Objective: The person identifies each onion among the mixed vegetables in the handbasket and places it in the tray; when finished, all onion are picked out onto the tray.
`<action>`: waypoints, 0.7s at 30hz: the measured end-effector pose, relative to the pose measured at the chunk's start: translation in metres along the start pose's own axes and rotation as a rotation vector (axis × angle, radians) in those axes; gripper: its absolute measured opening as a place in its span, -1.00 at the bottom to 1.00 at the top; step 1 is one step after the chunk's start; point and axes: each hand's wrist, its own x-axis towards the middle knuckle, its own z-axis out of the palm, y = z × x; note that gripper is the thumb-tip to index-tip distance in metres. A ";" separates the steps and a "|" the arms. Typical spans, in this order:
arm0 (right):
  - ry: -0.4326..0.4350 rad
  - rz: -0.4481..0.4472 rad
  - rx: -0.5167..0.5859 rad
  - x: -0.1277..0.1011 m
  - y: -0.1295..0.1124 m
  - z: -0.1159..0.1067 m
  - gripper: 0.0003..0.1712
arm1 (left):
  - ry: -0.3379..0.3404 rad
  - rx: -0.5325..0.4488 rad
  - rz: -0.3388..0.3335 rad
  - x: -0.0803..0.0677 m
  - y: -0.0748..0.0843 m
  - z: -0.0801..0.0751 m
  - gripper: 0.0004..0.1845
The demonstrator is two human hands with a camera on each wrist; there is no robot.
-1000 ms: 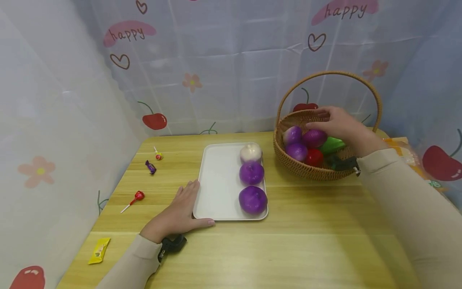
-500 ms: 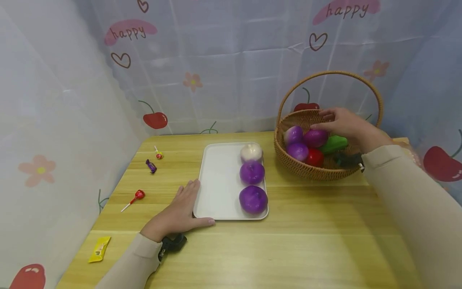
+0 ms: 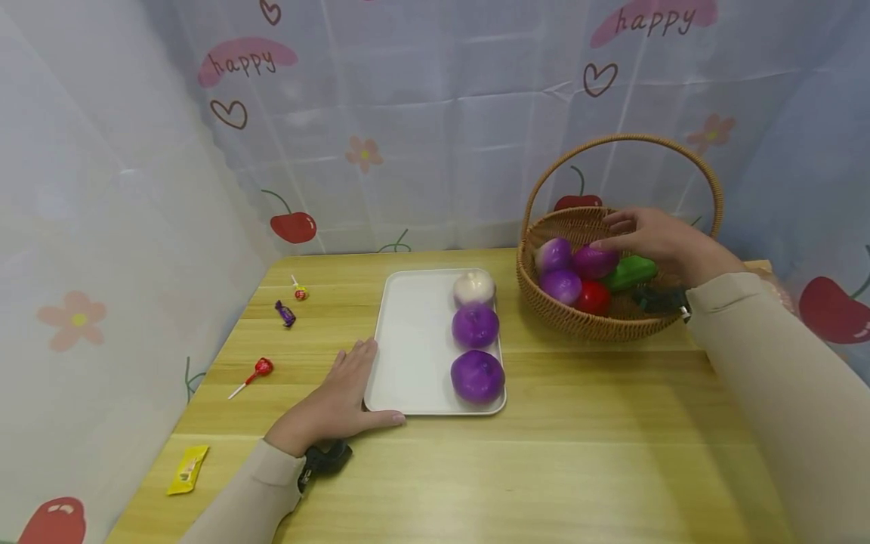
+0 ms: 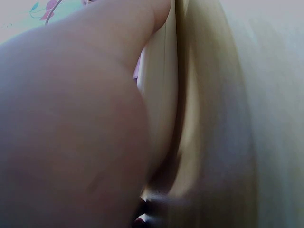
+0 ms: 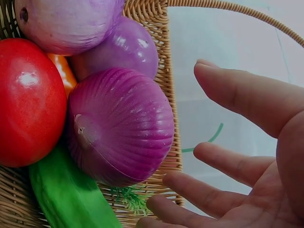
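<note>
Ridged onion (image 5: 121,130) lies in the basket (image 3: 584,326) at one o'clock, and we judge it the reaching step, our right hand (image 3: 664,240), fingers spread, needing to curl round it, left hand (image 3: 333,406) splayed at the tray (image 3: 416,340).

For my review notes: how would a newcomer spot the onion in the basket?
Right of the tray stands the basket. Inside, by the right hand, lies the onion. Its magenta, boldly ridged skin sets it apart from the paler, smoother purple pair beside it.
</note>
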 end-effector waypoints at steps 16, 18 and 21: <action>-0.011 0.013 0.029 0.002 0.000 0.003 0.05 | 0.006 0.002 -0.001 0.001 0.000 0.000 0.47; -0.013 0.010 0.022 0.002 0.000 0.003 0.05 | 0.005 0.001 0.000 0.001 0.000 0.000 0.47; -0.014 0.008 0.000 0.001 0.001 0.004 0.04 | 0.003 0.001 0.001 0.001 -0.001 0.001 0.46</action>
